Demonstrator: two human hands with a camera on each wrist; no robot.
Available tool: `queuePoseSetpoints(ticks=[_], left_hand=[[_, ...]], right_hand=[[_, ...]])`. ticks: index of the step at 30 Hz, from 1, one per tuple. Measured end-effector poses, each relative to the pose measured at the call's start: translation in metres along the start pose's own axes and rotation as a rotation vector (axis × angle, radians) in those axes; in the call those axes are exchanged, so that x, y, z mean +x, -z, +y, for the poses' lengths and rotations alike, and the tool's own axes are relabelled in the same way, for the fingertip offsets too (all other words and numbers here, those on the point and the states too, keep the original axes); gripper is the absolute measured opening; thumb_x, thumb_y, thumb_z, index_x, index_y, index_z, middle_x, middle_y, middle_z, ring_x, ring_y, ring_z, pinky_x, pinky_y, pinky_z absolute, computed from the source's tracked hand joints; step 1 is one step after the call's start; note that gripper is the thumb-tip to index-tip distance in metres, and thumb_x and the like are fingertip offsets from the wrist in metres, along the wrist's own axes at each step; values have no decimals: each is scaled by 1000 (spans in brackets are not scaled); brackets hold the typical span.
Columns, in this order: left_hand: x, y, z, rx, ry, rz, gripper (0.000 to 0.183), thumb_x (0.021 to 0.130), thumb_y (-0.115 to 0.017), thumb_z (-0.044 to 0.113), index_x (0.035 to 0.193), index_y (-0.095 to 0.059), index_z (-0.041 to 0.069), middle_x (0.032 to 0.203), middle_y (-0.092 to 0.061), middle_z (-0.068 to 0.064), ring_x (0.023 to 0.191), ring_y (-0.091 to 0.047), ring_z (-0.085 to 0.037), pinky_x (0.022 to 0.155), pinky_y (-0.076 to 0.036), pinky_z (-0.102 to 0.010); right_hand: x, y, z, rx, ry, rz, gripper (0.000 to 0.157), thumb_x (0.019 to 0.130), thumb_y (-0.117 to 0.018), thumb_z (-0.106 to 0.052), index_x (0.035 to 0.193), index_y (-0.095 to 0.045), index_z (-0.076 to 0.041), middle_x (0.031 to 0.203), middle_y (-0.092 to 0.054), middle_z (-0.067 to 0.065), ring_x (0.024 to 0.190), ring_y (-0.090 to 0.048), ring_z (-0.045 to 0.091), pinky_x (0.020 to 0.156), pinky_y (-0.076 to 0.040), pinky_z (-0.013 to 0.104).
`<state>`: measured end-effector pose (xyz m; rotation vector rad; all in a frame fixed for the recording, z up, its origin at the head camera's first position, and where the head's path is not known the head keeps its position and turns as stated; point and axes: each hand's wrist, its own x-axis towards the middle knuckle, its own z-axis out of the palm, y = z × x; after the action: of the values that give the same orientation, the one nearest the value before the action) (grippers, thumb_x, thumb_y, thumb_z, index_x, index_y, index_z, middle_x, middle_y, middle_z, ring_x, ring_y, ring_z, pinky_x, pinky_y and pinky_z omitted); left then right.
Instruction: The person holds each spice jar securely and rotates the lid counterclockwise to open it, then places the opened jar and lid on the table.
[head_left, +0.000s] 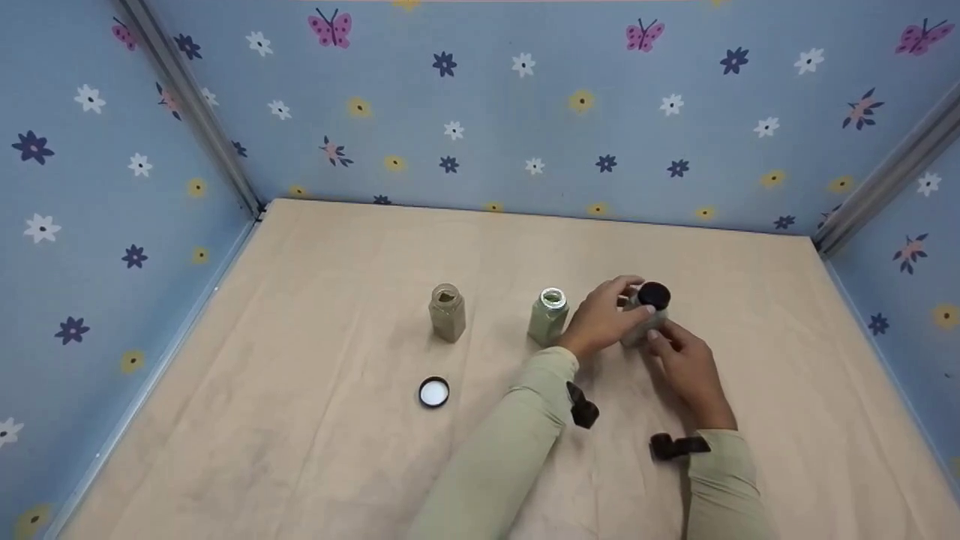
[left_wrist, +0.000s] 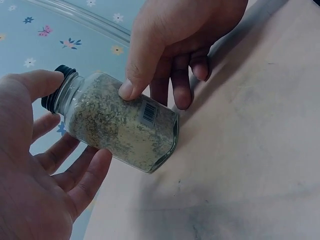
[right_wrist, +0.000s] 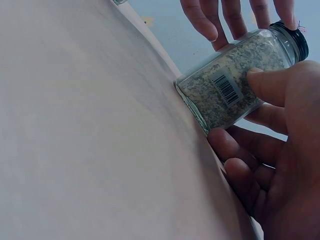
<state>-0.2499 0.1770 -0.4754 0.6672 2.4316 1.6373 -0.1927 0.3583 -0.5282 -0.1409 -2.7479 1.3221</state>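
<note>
A glass spice jar (head_left: 636, 332) of dried green and tan flakes is held between both hands at the right of the table. My left hand (head_left: 602, 321) pinches its black lid (head_left: 655, 295), the thumb lying against the lid's side in the left wrist view. Lower down, my right hand (head_left: 688, 369) grips the jar's body with thumb and fingers. A barcode label (right_wrist: 226, 90) shows on the glass in the right wrist view. Beside my left wrist stands an uncapped jar with pale green contents (head_left: 548, 319).
Another uncapped jar, with brownish contents (head_left: 448, 319), stands farther left. In front of it a black-rimmed lid (head_left: 434, 392) lies with its white inside up. A beige cloth covers the table (head_left: 225, 420), and flowered blue panels (head_left: 487, 97) enclose its back and sides.
</note>
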Motion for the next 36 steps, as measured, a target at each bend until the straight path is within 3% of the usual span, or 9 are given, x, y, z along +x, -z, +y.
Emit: queuePoseSetpoints(ticks=[11, 28, 36], left_hand=[[5, -1, 0, 105, -19, -21, 47, 98, -59, 38, 145, -55, 34, 122, -59, 0, 112, -58, -14, 87, -46, -25], [5, 0, -2, 18, -23, 24, 43, 96, -67, 35, 138, -61, 27, 122, -61, 7, 112, -61, -12, 89, -48, -23], [4, 0, -1, 24, -10, 8, 44, 96, -68, 38, 138, -60, 29, 125, -61, 7, 114, -61, -14, 90, -49, -25]], right_hand=[[-1, 2, 0, -10, 20, 6, 59, 105, -48, -46, 149, -48, -7, 140, -56, 18, 109, -65, 34, 99, -46, 54], [2, 2, 0, -6, -6, -6, 61, 104, -48, -48, 151, -45, -8, 146, -52, 18, 116, -62, 35, 103, -44, 54], [1, 2, -1, -13, -16, -9, 62, 105, -47, -48, 151, -45, -8, 145, -53, 18, 114, -63, 34, 101, -45, 53]])
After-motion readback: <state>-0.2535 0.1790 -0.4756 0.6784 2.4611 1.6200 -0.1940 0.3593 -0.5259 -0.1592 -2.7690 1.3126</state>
